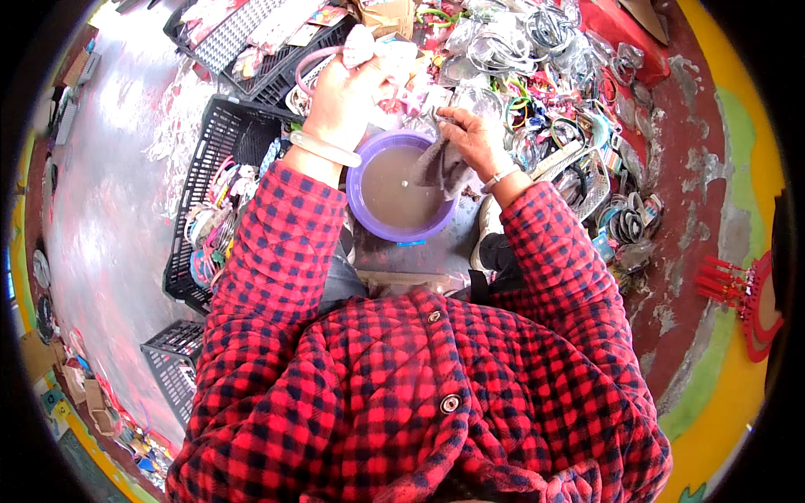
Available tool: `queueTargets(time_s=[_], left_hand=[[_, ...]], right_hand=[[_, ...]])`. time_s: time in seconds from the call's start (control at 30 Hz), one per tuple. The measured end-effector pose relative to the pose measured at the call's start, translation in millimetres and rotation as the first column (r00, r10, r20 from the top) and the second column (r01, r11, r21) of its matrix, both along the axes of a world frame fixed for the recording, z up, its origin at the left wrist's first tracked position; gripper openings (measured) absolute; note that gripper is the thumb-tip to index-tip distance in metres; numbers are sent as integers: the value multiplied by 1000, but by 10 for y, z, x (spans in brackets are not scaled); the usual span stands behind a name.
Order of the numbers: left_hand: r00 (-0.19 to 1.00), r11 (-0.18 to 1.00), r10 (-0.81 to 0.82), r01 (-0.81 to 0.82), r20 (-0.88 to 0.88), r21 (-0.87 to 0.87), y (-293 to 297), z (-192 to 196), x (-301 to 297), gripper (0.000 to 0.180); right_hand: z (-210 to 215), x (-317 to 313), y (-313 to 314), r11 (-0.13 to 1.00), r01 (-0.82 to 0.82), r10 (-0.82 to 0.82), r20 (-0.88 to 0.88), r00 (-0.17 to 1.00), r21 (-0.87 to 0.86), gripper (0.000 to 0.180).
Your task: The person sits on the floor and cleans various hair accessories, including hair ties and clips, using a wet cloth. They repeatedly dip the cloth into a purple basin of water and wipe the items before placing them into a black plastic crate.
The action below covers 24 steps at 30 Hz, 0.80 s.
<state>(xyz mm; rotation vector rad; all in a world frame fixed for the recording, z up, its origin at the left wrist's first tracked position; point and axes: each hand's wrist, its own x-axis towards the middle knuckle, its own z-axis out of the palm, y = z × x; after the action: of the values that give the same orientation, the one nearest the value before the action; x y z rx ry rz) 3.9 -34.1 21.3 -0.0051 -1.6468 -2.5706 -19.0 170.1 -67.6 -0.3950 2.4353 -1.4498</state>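
My left hand (pixel 340 99) is closed around a pink headband (pixel 311 64), whose curved band sticks out to the left. A pale pink puffy ornament (pixel 359 45) shows above the fingers. The bright glare hides part of what lies beyond this hand. Between the fingers of my right hand (pixel 478 144) a grey cloth (pixel 444 170) is pinched, and it hangs over the right rim of a purple basin (pixel 354 199). Murky brownish water fills the basin, with a small white speck floating on it. The basin stands on the floor between my feet.
A black crate (pixel 191 205) of hair bands stands left, another crate (pixel 172 369) nearer. More black crates (pixel 243 38) hold packets at the far left. Heaped bagged hoops and bands (pixel 503 54) cover the far right, beside a white basket (pixel 597 186). Red tasselled ornaments (pixel 728 283) lie right.
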Motion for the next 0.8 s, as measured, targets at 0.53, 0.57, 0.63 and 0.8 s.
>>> queueTargets(time_s=[0.53,0.57,0.63,0.8], left_hand=[[992,989,115,-110,-44,104,-474,366,354,28],[991,985,131,-130,1,112,-478,337,398,29],[977,993,-55,31,-206,-118,-601,135,305,18],[986,968,97,-124,133,217,-435,173,296,21]], right_hand=[[-2043,342,-118,575,-415,201,369,907,705,57],[-1866,452,-322,550,-442,213,392,895,709,62],[-1749,525,-556,499,-494,253,426,869,712,68],[-2233,455,-588,414,-539,449,350,822,734,70]])
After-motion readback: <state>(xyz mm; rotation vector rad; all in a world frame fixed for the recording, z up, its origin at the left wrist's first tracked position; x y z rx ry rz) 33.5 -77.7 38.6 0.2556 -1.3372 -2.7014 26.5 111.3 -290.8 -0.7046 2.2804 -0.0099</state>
